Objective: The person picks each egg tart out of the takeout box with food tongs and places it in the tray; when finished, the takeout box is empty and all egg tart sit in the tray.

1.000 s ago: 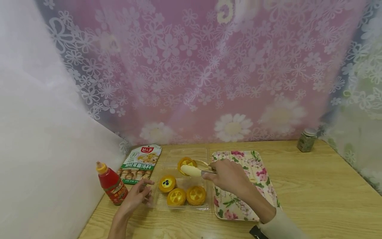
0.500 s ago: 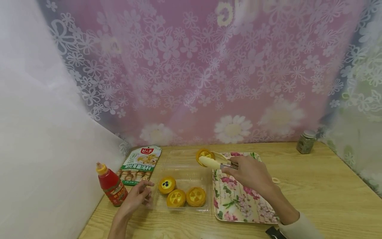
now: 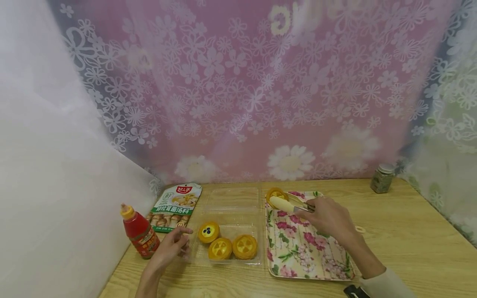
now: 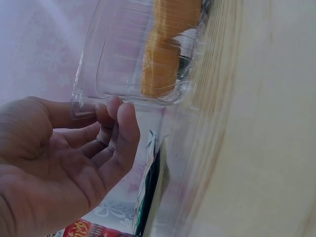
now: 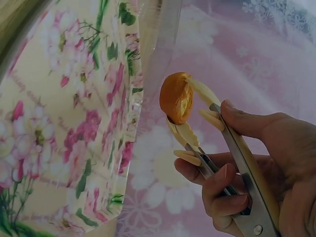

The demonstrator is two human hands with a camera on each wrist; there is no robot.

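Note:
My right hand (image 3: 331, 217) grips food tongs (image 5: 242, 173) with cream-coloured tips. An egg tart (image 5: 175, 96) is clamped between the tips, above the far left corner of the flowered tray (image 3: 298, 256) in the head view. On the left, my left hand (image 3: 171, 248) holds the near-side rim of an open clear plastic box (image 4: 118, 54) with its fingertips. Inside the box lie a tart with dark berries (image 3: 208, 231) and two tarts with a yellow patterned top, one of them the right-hand tart (image 3: 244, 246).
A red sauce bottle (image 3: 140, 231) and a green-white soup packet (image 3: 177, 207) stand left of the box, close to the white side wall. A small spice jar (image 3: 382, 179) is at the back right of the wooden table (image 3: 402, 231). A floral curtain (image 3: 253, 103) hangs behind.
My right hand has carried the tart in the tongs rightward from over the box to above the tray's far left corner. My left hand stays at the box rim.

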